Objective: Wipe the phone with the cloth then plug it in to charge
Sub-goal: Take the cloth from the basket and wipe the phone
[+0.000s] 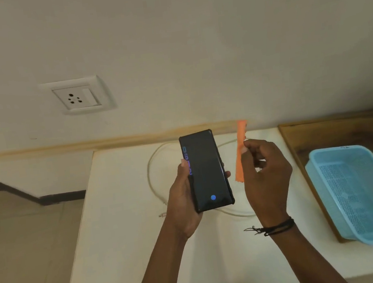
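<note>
— Two hands over the white table, both busy. What's each one got?

— Left hand is wrapped around the phone, holding it up off the table with the screen facing the camera. Thumb lies on the left edge, fingertips peek round the right edge. The palm hides the lower left corner of the phone.

— And the screen?

— Dark, lit only by blue digits down its left side and a small round blue mark near the bottom. The thumb covers part of the digits, so I won't read them.

— Right hand?

— Right hand is pinching the orange cloth between thumb and fingers, just beside the phone but not touching it. The cloth hangs as a narrow strip, seen edge-on and blurred; its real shape is hard to judge.

— Where's the charging cable?

— White cable loops on the table under both hands. Much of the loop is hidden behind the phone and the arms. One small plug end lies on the table near the left wrist; I can't tell where the other end goes.

— Anything else?

— Wall socket up on the left, nothing in it. A blue basket sits on a wooden surface to the right, cut off by the frame edge. A black cord bracelet rings the right wrist. Something dark at the far right edge is too cropped to name.
</note>
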